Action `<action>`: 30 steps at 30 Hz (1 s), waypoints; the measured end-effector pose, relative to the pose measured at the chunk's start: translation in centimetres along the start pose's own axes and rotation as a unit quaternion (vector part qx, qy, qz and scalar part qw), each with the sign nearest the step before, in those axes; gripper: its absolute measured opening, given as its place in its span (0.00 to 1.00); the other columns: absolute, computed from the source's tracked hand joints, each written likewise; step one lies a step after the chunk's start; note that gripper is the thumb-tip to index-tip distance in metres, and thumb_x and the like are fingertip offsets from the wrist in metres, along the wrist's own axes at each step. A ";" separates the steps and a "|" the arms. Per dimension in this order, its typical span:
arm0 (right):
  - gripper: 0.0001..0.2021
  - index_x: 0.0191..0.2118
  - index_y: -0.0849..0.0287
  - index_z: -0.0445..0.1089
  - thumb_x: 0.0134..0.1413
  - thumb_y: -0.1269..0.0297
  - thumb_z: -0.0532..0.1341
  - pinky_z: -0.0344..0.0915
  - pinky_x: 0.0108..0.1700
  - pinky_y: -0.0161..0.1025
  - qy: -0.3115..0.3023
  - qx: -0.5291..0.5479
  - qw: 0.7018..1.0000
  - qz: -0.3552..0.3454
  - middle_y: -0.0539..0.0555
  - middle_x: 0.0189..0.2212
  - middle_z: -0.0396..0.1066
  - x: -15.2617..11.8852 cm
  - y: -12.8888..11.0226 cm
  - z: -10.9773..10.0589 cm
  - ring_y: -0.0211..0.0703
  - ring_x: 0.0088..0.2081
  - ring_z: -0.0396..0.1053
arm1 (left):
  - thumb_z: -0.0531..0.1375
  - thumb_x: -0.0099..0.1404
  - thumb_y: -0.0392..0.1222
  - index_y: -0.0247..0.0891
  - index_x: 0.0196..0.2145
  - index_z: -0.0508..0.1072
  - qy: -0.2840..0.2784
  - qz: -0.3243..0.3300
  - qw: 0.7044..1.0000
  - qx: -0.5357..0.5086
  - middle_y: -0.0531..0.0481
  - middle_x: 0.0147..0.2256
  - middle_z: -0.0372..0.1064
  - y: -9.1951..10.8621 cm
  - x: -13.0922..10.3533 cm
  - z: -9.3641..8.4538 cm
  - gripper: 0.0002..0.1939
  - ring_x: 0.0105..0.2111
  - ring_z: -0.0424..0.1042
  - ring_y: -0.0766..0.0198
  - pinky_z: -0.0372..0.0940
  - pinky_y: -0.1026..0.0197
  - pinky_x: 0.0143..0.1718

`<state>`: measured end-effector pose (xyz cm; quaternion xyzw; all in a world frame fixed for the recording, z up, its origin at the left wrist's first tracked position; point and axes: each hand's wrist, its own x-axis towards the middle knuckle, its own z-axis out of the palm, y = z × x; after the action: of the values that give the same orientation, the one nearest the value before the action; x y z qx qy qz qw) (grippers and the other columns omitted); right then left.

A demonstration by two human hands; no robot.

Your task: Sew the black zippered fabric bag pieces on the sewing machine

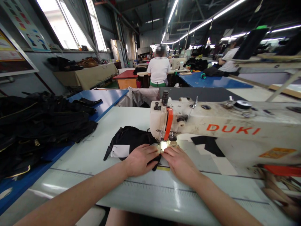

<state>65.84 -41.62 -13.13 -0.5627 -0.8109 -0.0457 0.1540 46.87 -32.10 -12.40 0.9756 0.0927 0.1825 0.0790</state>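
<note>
A black fabric piece (134, 137) lies bunched on the sewing machine's pale table, with a white paper-like patch (121, 151) on its left part. My left hand (141, 160) rests flat on the fabric just left of the needle area, fingers stretched forward and thumb apart. On the other side, my right hand (180, 161) has its fingers pressed together at the fabric's edge beside the lit presser foot (164, 145). Its fingertips are partly hidden. Above both hands stands the head of the white sewing machine (183, 121), with an orange lever guard.
Black zippered pieces (39, 128) are heaped on a blue table (14, 194) at left. Black and white scraps (209, 146) lie under the machine arm. A black thread cone (251, 44) stands at upper right. A person in a white shirt (159, 69) sits ahead, facing away.
</note>
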 end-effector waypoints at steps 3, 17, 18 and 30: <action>0.13 0.42 0.59 0.69 0.52 0.78 0.56 0.60 0.44 0.45 -0.001 -0.005 1.000 0.005 0.54 0.36 0.69 0.1 0.1 0.1 0.46 0.40 0.63 | 0.52 0.67 0.42 0.36 0.49 0.68 -0.004 0.006 1.000 -0.006 0.42 0.47 0.69 -0.3 0.1 0.0 0.15 0.49 0.68 0.58 0.61 0.52 0.54; 0.12 0.44 0.61 0.68 0.56 0.75 0.54 0.57 0.47 0.45 0.002 -0.008 0.997 0.076 0.58 0.41 0.68 1.1 0.3 0.4 0.48 0.42 0.61 | 0.52 0.67 0.40 0.37 0.51 0.68 -0.001 0.031 0.999 -0.013 0.43 0.48 0.70 -3.4 1.8 0.5 0.16 0.50 0.68 0.58 0.61 0.50 0.55; 0.12 0.44 0.61 0.68 0.56 0.75 0.54 0.57 0.47 0.45 0.005 -0.008 0.997 0.076 0.58 0.41 0.68 1.0 0.3 0.4 0.48 0.42 0.60 | 0.52 0.67 0.40 0.37 0.51 0.68 0.000 0.031 0.999 -0.013 0.43 0.48 0.70 -3.5 1.8 0.6 0.16 0.50 0.67 0.58 0.61 0.50 0.55; 0.15 0.48 0.61 0.68 0.56 0.75 0.54 0.58 0.49 0.46 0.025 0.020 0.996 0.083 0.59 0.41 0.68 0.6 0.4 0.6 0.50 0.46 0.60 | 0.53 0.67 0.40 0.37 0.50 0.68 0.010 0.023 1.000 -0.015 0.44 0.48 0.70 -3.7 1.7 1.0 0.15 0.50 0.67 0.58 0.60 0.50 0.56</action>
<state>65.90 -40.77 -13.55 -0.6234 -0.7583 -0.0303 0.1884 48.21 -28.29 -13.41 0.9744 0.0685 0.1952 0.0881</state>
